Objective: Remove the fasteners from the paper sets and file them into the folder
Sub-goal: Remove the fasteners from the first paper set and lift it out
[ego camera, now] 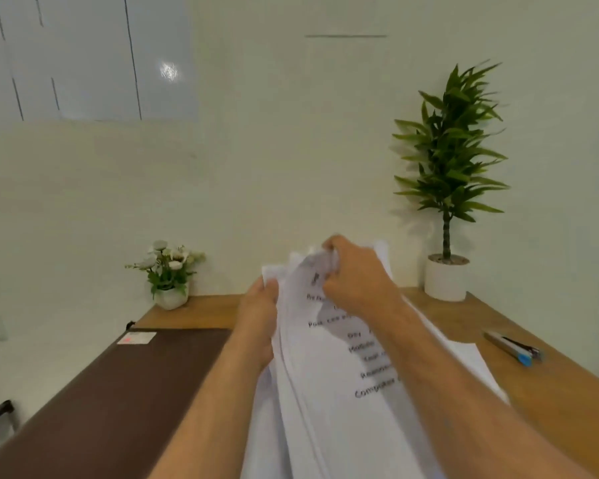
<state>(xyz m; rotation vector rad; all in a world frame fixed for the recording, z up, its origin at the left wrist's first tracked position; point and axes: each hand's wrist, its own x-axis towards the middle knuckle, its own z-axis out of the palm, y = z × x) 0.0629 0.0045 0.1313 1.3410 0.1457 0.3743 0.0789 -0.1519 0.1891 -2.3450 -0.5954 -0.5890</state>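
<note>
A set of white printed papers [329, 385] is lifted off the desk in front of me, its sheets bent and fanned. My left hand [260, 319] grips the left edge of the set. My right hand [357, 274] is curled over the top corner of the sheets, fingers pinching there; the fastener itself is hidden under those fingers. A dark brown folder [118, 392] lies shut on the desk to the left, with a small white label [136, 338] at its far corner. More white sheets [464, 361] lie flat under my right forearm.
The wooden desk [540, 385] runs along a pale wall. Two pens [514, 348] lie at the right. A small white pot of flowers [168, 274] stands at the back left, a tall potted plant [446, 209] at the back right.
</note>
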